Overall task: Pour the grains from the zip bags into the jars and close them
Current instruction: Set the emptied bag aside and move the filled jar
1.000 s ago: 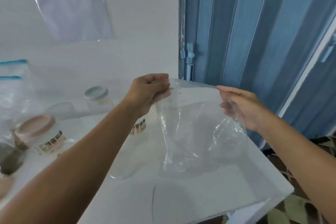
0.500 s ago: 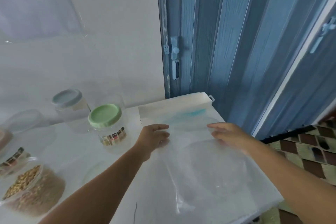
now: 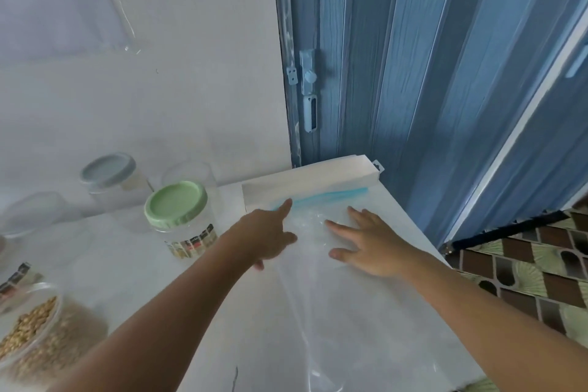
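Observation:
An empty clear zip bag (image 3: 321,289) with a blue zip strip lies flat on the white table (image 3: 423,312), its top by a white box. My left hand (image 3: 269,237) rests on the bag's upper left, its index finger stretched out to the zip strip. My right hand (image 3: 366,242) lies flat on the bag, fingers spread. A jar with a green lid (image 3: 178,216) stands closed left of my hands. A grey-lidded jar (image 3: 109,173) stands behind it. An open jar of grains (image 3: 35,337) sits at the lower left.
A long white box (image 3: 305,183) lies at the table's far edge against a blue folding door (image 3: 413,73). More clear jars (image 3: 30,213) stand at the left. The table ends just right of my right hand; a patterned floor (image 3: 528,267) lies below.
The bag was held up in both hands, then laid flat on the table. My fingers have let go of it and now lie straight on top.

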Tool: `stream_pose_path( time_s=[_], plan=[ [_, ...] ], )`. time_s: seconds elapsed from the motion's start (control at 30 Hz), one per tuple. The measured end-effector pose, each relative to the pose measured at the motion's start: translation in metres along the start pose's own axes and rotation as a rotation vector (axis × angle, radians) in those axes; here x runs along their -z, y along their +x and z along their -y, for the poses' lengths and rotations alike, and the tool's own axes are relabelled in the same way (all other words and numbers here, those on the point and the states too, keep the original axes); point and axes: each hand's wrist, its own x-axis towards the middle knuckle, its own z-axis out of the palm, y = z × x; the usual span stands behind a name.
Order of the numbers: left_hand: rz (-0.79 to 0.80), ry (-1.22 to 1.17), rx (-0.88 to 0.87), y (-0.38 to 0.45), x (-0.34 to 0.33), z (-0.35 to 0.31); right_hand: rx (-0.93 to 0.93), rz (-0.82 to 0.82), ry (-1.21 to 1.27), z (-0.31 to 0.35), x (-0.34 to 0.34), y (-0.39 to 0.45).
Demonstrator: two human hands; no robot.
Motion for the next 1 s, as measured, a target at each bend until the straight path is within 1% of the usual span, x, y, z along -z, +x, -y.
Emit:
stream_pose_path(
  time_s=[0.07, 0.13, 0.2, 0.27, 0.3, 0.37, 0.43, 0.6, 0.7, 0.8, 1.0],
  plan=[
    [-0.183, 0.178, 0.009, 0.008, 0.004, -0.007, 0.018, 0.046, -0.039, -0.005, -0.006, 0.004],
    [-0.349, 0.277, 0.029, 0.026, 0.002, -0.013, 0.043, 0.05, -0.077, -0.01, -0.011, 0.005],
    [-0.42, 0.343, 0.023, 0.05, -0.004, -0.012, 0.063, 0.049, -0.082, -0.013, -0.013, 0.008],
    [-0.396, 0.345, 0.024, 0.07, -0.008, -0.004, 0.069, 0.057, -0.072, -0.015, -0.012, 0.009],
    [-0.363, 0.301, 0.026, 0.077, -0.01, 0.0, 0.07, 0.063, -0.069, -0.015, -0.012, 0.01],
    [-0.325, 0.14, 0.022, 0.084, -0.011, 0.004, 0.074, 0.071, -0.072, -0.016, -0.011, 0.011],
    [-0.345, 0.006, 0.009, 0.088, -0.012, 0.005, 0.072, 0.079, -0.074, -0.016, -0.011, 0.013],
    [-0.457, -0.175, -0.064, 0.09, -0.006, 0.005, 0.068, 0.084, -0.075, -0.017, -0.008, 0.017],
    [-0.508, -0.201, -0.104, 0.087, 0.001, 0.002, 0.056, 0.087, -0.074, -0.016, -0.004, 0.023],
    [-0.527, -0.211, -0.127, 0.084, 0.007, 0.001, 0.046, 0.078, -0.069, -0.012, 0.0, 0.034],
    [-0.451, -0.189, -0.123, 0.08, -0.006, 0.008, 0.067, 0.019, -0.056, -0.007, 0.007, 0.061]
  ],
)
